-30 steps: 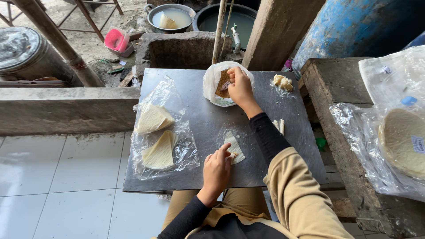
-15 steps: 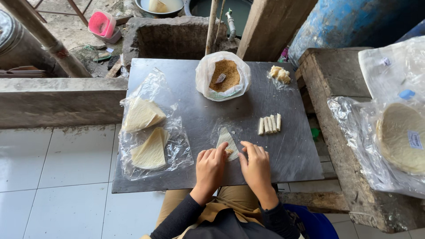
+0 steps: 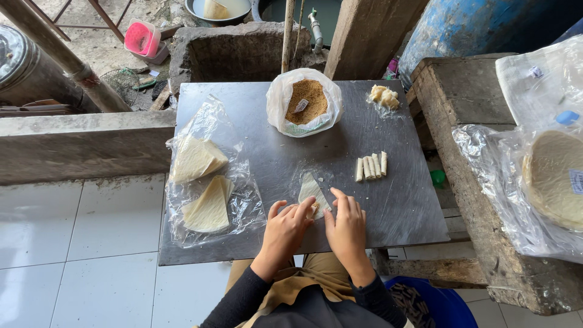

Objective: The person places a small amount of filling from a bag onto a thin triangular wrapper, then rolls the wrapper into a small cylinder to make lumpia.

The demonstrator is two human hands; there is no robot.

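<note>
My left hand and my right hand rest side by side on a grey metal sheet, fingertips pressing the near end of a pale triangular wrapper. A bit of brown filling shows between the fingers. Several finished white rolls lie in a row to the right. A plastic bag of brown crumbly filling stands open at the back of the sheet.
Cut wrapper pieces lie on clear plastic at the left. A small pale lump sits at the back right. Bagged round wrappers rest on a wooden bench at right. A blue tub stands below.
A second ago my right hand was reaching into the filling bag. It came back to the wrapper, and both hands now press its near end.
</note>
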